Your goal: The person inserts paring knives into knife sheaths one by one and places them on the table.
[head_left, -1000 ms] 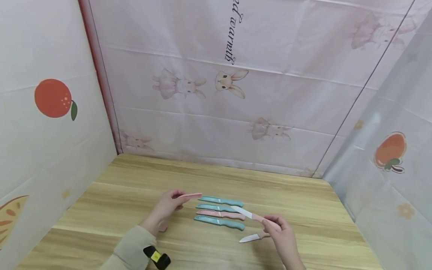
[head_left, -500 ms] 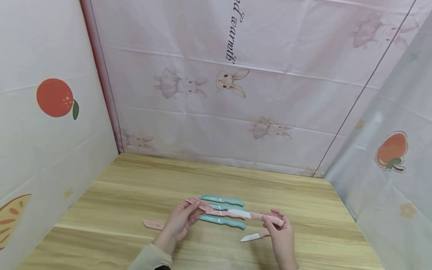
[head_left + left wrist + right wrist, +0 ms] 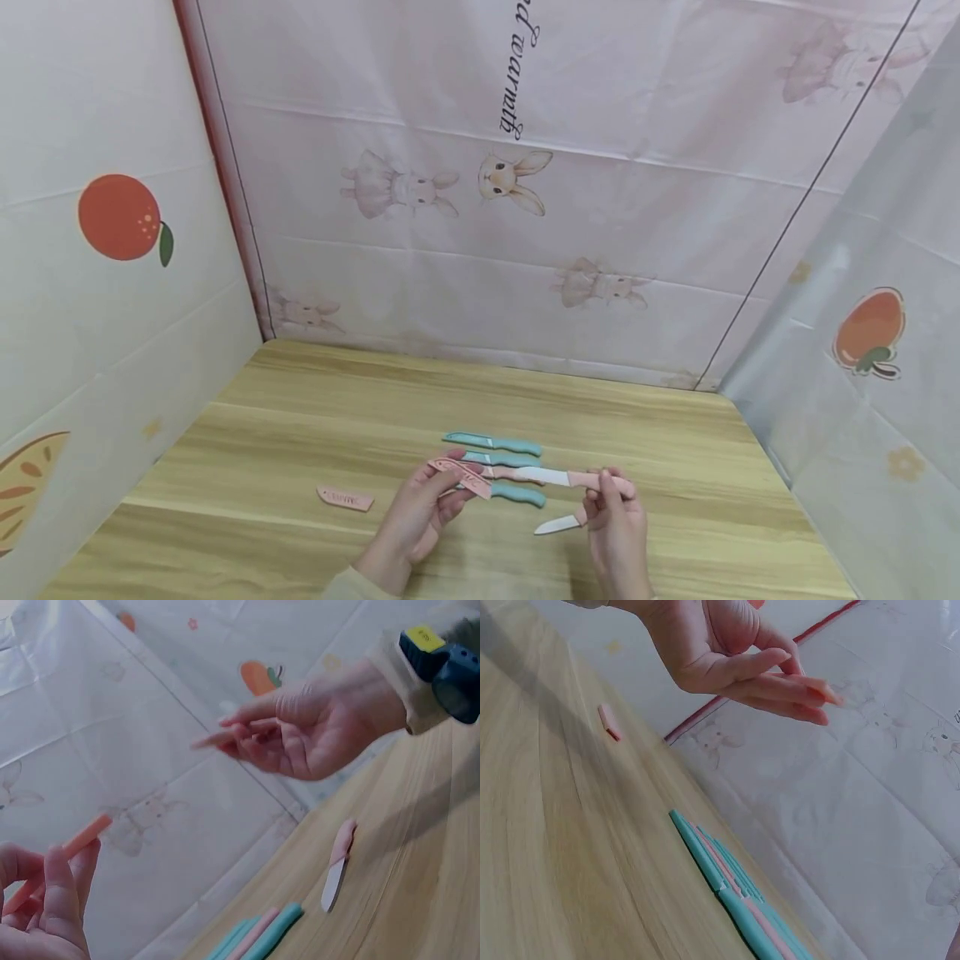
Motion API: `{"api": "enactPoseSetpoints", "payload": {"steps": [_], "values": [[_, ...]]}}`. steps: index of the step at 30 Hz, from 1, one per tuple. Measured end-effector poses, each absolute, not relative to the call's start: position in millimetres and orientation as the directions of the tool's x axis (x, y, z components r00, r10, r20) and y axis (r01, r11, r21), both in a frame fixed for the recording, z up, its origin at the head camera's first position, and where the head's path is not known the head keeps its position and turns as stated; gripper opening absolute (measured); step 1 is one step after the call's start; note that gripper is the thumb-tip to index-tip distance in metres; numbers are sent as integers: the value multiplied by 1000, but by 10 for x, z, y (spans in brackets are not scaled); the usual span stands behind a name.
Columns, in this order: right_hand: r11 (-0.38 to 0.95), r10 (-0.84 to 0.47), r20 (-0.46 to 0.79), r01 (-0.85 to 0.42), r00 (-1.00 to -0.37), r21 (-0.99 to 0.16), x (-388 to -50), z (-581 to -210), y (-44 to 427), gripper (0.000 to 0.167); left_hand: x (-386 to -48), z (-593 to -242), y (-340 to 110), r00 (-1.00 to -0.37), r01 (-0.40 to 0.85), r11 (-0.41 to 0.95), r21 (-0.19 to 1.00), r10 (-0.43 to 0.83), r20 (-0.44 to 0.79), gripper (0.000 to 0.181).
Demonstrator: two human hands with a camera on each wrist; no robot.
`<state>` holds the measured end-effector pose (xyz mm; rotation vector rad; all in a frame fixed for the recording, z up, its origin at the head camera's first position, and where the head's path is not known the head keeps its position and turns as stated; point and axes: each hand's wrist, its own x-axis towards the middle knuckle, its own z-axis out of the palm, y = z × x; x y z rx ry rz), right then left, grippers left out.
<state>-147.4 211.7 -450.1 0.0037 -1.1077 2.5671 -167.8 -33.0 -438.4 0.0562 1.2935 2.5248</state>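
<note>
My left hand [image 3: 420, 504] pinches a pink knife sheath [image 3: 465, 477] between thumb and fingers, its open end toward the right. My right hand [image 3: 618, 529] grips a pink-handled paring knife [image 3: 551, 476] by the handle. Its white blade points left at the sheath, with the tip close to it. Whether they touch is hard to tell. Another pink-handled knife [image 3: 558, 524] lies bare-bladed on the table beside my right hand; in the left wrist view this loose knife [image 3: 339, 866] shows whole. A second pink sheath [image 3: 345, 499] lies to the left of my left hand.
Several sheathed knives lie in a row behind my hands: a teal knife [image 3: 491, 442] at the back, more teal ones, and a pink sheathed knife [image 3: 720, 859] among them. The wooden table [image 3: 247, 467] ends at a printed cloth backdrop [image 3: 480, 275], with cloth at both sides.
My left hand has moved right with the sheath and turned it toward the knife blade, uncovering the other pink sheath. My right hand has changed its hold and levelled the knife.
</note>
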Motion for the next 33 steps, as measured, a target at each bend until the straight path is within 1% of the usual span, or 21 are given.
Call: {"api": "enactPoseSetpoints", "payload": {"steps": [3,6,9,11,15,21,28,31,33], "values": [[-667,299,151,-320,-942,-673,-1457,-4508,2101,16,-1650,-4385,-269,-969,-235,-592,771,209,-136,30],[-673,291,181,-336,-939,-659,-1443,-4507,2069,19,-1644,-4393,-221,-976,-218,-635,741,142,-166,28],[-617,319,191,-356,-929,-702,-1439,-4492,2024,20,-1638,-4402,-180,-977,-209,-663,719,103,-189,33],[-557,351,169,-351,-921,-752,-1441,-4475,1992,23,-1630,-4407,-154,-977,-199,-669,716,83,-194,35],[-462,402,125,-319,-907,-827,-1448,-4445,1934,26,-1603,-4407,-104,-981,-178,-653,737,56,-187,36],[-388,427,127,-309,-895,-868,-1464,-4423,1898,27,-1585,-4388,-49,-982,-172,-628,759,49,-182,35],[-385,385,139,-296,-912,-874,-1513,-4469,1923,31,-1576,-4355,-7,-983,-162,-613,773,34,-179,38],[-402,353,146,-291,-924,-868,-1531,-4516,1932,36,-1558,-4346,6,-981,-160,-607,778,7,-196,36],[-411,338,146,-286,-930,-866,-1540,-4543,1932,35,-1547,-4343,11,-978,-155,-605,781,-18,-207,33]]}}
